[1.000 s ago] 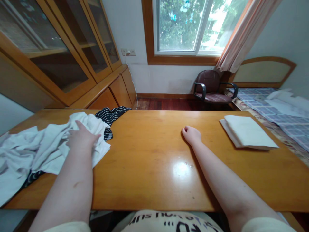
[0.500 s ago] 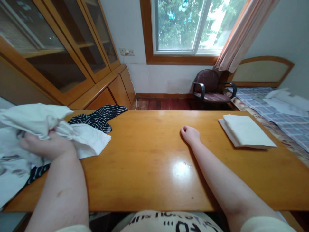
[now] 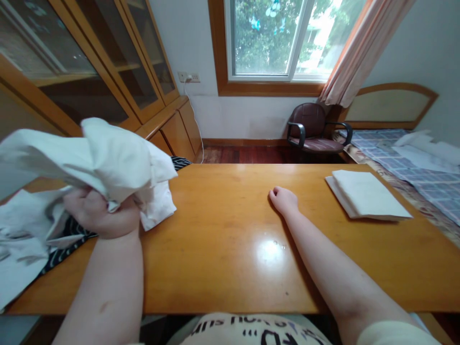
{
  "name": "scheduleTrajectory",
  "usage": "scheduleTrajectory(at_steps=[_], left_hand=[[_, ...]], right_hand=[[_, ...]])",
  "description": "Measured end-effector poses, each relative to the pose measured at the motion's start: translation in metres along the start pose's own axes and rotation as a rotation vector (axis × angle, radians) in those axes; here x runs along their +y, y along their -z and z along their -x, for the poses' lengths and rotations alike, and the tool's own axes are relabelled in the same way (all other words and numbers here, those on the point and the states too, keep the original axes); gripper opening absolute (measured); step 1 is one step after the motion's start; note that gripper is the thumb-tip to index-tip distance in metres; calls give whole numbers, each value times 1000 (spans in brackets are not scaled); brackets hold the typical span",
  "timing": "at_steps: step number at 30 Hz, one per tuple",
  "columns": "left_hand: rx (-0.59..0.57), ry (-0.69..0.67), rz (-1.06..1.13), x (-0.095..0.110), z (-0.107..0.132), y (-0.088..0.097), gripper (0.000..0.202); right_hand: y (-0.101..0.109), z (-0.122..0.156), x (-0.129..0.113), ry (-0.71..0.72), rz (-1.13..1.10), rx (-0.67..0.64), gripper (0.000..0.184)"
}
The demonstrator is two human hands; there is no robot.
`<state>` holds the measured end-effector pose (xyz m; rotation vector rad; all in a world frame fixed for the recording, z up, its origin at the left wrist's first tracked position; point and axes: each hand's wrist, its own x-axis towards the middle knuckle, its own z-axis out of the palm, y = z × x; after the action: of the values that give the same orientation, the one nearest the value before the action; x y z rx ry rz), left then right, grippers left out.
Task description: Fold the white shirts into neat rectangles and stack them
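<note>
I have the left hand [image 3: 104, 215] closed around a white cloth [image 3: 118, 160]; the fingers are bent in and they pinch a bunch of the fabric, while the rest spreads loosely above the hand and to both sides of it; this cloth is at the left part of the wooden table [image 3: 215, 239], lifted over the surface, and one corner hangs down to the right of the wrist; whether that corner touches the wood, I cannot tell from here.

Under and beside the left hand I see a crumpled white heap [image 3: 21, 244], which reaches the left border of my view; a black-and-white striped cloth [image 3: 59, 254] shows below it, and striped fabric also appears behind the raised cloth, near the far edge; I cannot say if the raised cloth is fully separate from the heap.

The right hand [image 3: 283, 199] is curled into a loose fist and rests on the table, with the fingers folded in and no object visible in them; to the right of it, well apart, a folded white bundle [image 3: 370, 194] lies flat; beyond the table stand a brown armchair [image 3: 311, 122] and a bed [image 3: 440, 184] with a checked cover.
</note>
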<state>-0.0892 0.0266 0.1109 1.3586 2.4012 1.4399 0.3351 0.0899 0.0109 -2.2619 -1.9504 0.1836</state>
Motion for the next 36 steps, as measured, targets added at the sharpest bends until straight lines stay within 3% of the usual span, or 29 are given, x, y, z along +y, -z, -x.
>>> scheduleTrajectory(at_steps=[2, 4, 6, 7, 10, 13, 16, 21, 26, 31, 33, 36], left_hand=[[201, -201, -23, 7, 12, -12, 38], [321, -556, -27, 17, 30, -24, 31], [273, -885, -4, 33, 53, -33, 23], [215, -976, -6, 43, 67, -37, 22], [-6, -1005, -1, 72, 108, -50, 22], [-344, -925, -99, 89, 138, -68, 33], [-650, -857, -181, 88, 152, -92, 44], [-932, -720, -119, 79, 153, -127, 37], [-1156, -443, 168, 77, 136, -136, 36], [-1509, 125, 786, 60, 113, -127, 56], [-1491, 353, 998, 54, 103, -124, 54], [-1178, 504, 1117, 48, 88, -122, 41]], right_hand=[[0, 0, 0, 2, 1, 1, 37], [0, 0, 0, -1, 2, -4, 38], [1, 0, 0, -4, 2, -10, 38], [1, 0, 0, -6, 2, -10, 38], [1, 0, 0, -3, -7, 2, 38], [3, 1, -1, -13, -28, -4, 39], [5, 1, 0, -21, -52, -37, 36], [4, 0, 3, -4, -101, -24, 33], [-2, -2, 10, 1, -211, 29, 37], [-9, -6, 23, 44, -444, 128, 41], [-13, -7, 27, 73, -553, 150, 42], [-16, -8, 28, 104, -780, 170, 41]])
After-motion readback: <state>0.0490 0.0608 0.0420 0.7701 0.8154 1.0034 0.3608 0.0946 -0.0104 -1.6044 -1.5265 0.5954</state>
